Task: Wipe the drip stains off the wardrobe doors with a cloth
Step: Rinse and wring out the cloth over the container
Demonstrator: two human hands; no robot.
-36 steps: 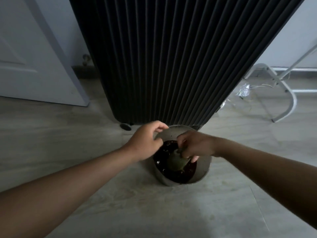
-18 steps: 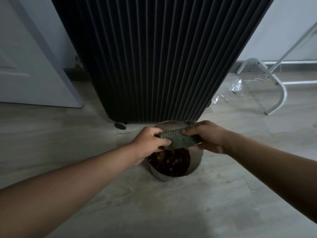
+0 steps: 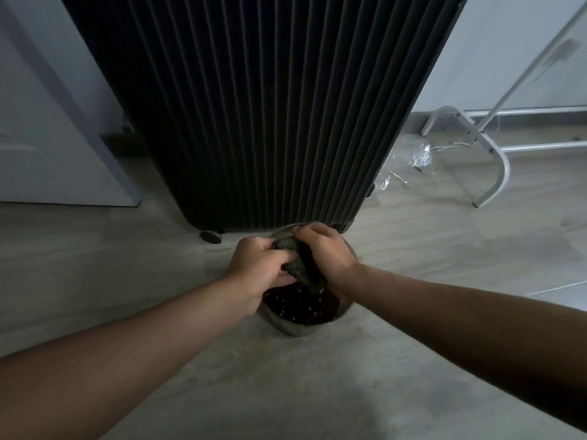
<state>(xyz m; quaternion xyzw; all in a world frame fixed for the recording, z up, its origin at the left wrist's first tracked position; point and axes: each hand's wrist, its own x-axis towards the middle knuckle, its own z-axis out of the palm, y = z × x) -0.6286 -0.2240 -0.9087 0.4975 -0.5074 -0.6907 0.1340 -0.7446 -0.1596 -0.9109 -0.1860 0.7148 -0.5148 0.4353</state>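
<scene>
1. The left hand [image 3: 262, 265] and the right hand [image 3: 328, 252] both grip the cloth [image 3: 295, 266]. Their fingers are curled tightly round it from either side, and the knuckles of the two hands nearly meet.
2. The cloth is dark green and bunched into a twisted wad between the palms. Its lower end hangs out below the right hand, just above the liquid.
3. The cloth is held directly over a round bowl [image 3: 295, 328], within the line of its rim and clear of its wall.
4. The bowl stands on the pale floor [image 3: 317, 392] and holds a dark liquid [image 3: 298, 309] with small bright specks on its surface.
5. The dark, vertically ribbed wardrobe [image 3: 260, 106] rises just behind the bowl, and its bottom edge is close to the bowl's far rim.
6. A small round foot [image 3: 210, 236] shows under the wardrobe's left corner.
7. A pale door [image 3: 47, 138] stands to the left.
8. To the right, crumpled clear plastic [image 3: 413, 157] lies near a white metal frame [image 3: 495, 154].
</scene>
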